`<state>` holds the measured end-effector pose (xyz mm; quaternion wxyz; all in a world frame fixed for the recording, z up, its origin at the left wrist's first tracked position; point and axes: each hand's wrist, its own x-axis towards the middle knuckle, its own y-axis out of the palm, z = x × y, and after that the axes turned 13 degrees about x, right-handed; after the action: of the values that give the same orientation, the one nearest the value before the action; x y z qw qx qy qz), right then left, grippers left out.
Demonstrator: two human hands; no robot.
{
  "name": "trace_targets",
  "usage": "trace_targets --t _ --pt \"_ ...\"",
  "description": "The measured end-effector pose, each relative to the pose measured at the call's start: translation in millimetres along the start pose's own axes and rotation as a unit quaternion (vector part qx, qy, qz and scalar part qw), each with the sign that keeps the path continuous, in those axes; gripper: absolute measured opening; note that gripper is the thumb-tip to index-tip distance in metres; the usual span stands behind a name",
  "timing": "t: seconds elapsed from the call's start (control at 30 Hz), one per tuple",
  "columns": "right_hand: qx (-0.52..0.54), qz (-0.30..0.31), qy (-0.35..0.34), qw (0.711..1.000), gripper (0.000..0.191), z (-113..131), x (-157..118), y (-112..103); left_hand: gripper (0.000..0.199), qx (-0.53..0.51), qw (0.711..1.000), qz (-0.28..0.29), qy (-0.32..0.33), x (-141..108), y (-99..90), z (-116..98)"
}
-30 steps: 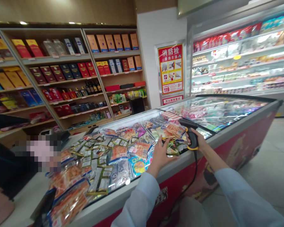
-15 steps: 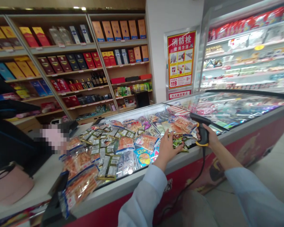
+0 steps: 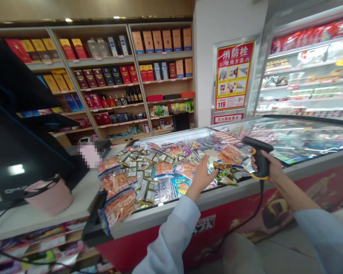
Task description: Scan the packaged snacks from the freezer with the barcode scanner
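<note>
My right hand [image 3: 274, 168] is wrapped round the grip of a black and yellow handheld barcode scanner [image 3: 262, 163], its cable hanging down in front of the freezer. My left hand [image 3: 200, 179] hovers over the spread of packets with thumb and fingers apart, holding nothing. Just right of its thumb lies a dark green snack packet [image 3: 226, 174]. Behind that is a clear packet of orange-brown sticks [image 3: 232, 154]. Left of the hand are a blue packet with a yellow picture [image 3: 180, 185], partly hidden by my wrist, and several green and silver sachets [image 3: 147, 191].
The packets lie on the glass top of a chest freezer [image 3: 160, 220] with a red front. A counter at left bears a pink basket [image 3: 50, 196] and a black monitor [image 3: 20, 152]. Shelves of boxes [image 3: 111, 80] stand behind; a lit display fridge [image 3: 311, 76] is at right.
The view has swung left, so the scene sits further right. My left hand has moved left, away from the dark green packet. My right hand still grips the scanner.
</note>
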<state>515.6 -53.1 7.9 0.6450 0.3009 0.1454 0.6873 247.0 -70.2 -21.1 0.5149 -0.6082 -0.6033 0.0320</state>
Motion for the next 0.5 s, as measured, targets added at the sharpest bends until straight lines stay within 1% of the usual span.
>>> trace_targets --t 0.1,0.17,0.23,0.3,0.37,0.4,0.47,0.5 --pt "0.008 0.031 -0.014 0.999 0.024 4 3 24 0.059 0.007 0.998 -0.067 0.009 1 -46.7 12" --pt "0.02 0.061 -0.013 0.998 0.025 0 6 47 0.052 0.03 0.993 -0.11 -0.01 0 -83.3 27" --pt "0.038 0.097 -0.002 0.995 0.027 -10 9 73 0.046 0.066 0.986 -0.14 -0.063 -6 -118.9 49" --pt "0.056 0.137 0.022 0.989 0.029 -27 12 100 0.042 0.12 0.97 -0.153 -0.144 -16 -148.8 73" --pt "0.065 0.164 0.054 0.983 0.031 -48 14 126 0.041 0.193 0.942 -0.133 -0.241 -27 -169.6 96" --pt "0.07 0.171 0.069 0.98 0.031 -60 16 138 0.041 0.224 0.926 -0.109 -0.285 -33 -176.1 105" --pt "0.081 0.191 0.103 0.973 0.031 -86 20 159 0.041 0.262 0.903 -0.042 -0.337 -41 -181.4 117" --pt "0.083 0.197 0.118 0.97 0.032 -100 22 168 0.043 0.273 0.898 -0.007 -0.345 -43 -180.7 120"
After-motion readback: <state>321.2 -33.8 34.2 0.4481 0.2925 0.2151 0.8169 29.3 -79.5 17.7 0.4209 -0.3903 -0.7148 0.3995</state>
